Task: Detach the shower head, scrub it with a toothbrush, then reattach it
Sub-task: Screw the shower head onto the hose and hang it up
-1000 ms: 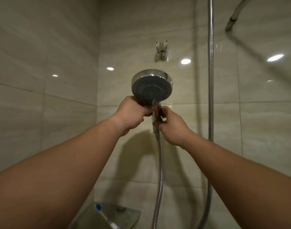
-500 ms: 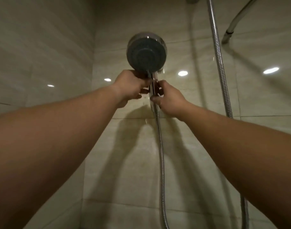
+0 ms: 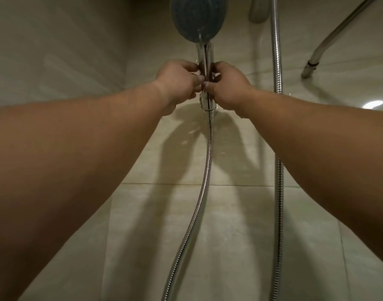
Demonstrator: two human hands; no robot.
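Both hands grasp the shower head's handle, held high against the tiled wall.

The shower head (image 3: 198, 18) points its grey face toward the camera at the top edge. Just below it, the left hand (image 3: 178, 82) and right hand (image 3: 226, 85) curl fingers round its chrome handle (image 3: 204, 55) from either side. The hose (image 3: 204, 170) hangs down from the handle; a second hose (image 3: 277, 61) runs to the right of it.

The shower head (image 3: 198, 17) has a matt grey-blue face and a glossy chrome handle; its hose (image 3: 204, 170) is ribbed shiny metal. The wall tiles (image 3: 240, 235) look smooth, glossy.
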